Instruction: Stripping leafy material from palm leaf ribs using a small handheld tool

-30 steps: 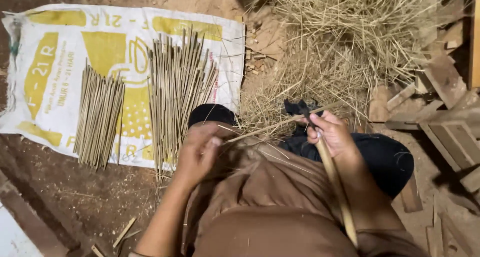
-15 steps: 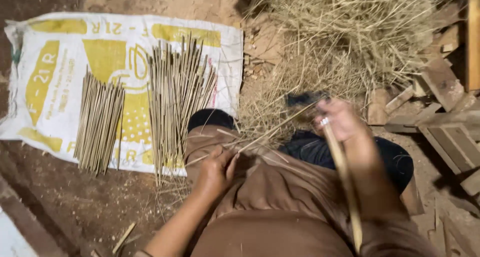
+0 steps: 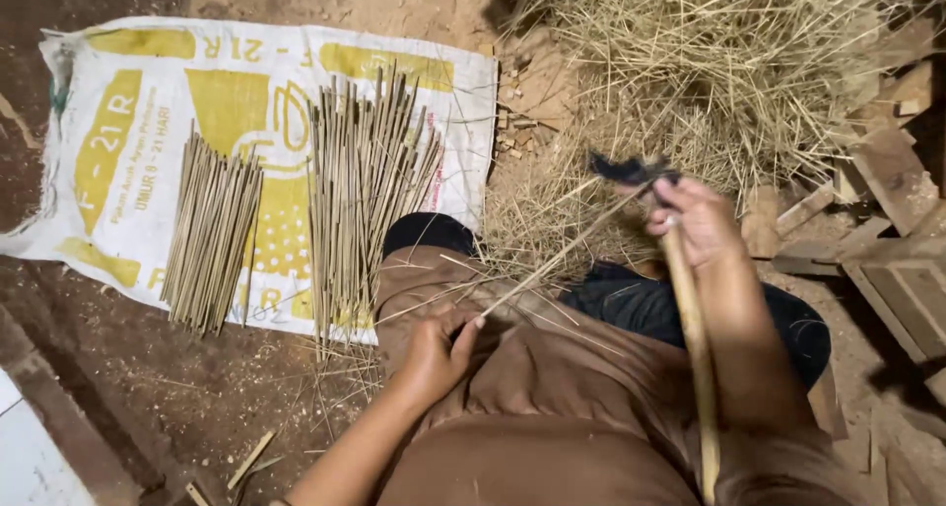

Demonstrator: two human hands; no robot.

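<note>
dirt floor with a printed white and yellow sack [image 3: 118, 122] spread on the left, two bundles of cut sticks [image 3: 365, 186] lying on it. big heap of dry straw [image 3: 729, 63] far right, wood scraps [image 3: 892, 171] beside it. left hand [image 3: 434, 353] rests on the brown trousers [image 3: 552, 407], fingers pinched on the near end of a thin bamboo sliver [image 3: 562, 255]. right hand [image 3: 695, 220] is clamped round a long-handled dark blade [image 3: 631, 169] at the sliver's far end.
</note>
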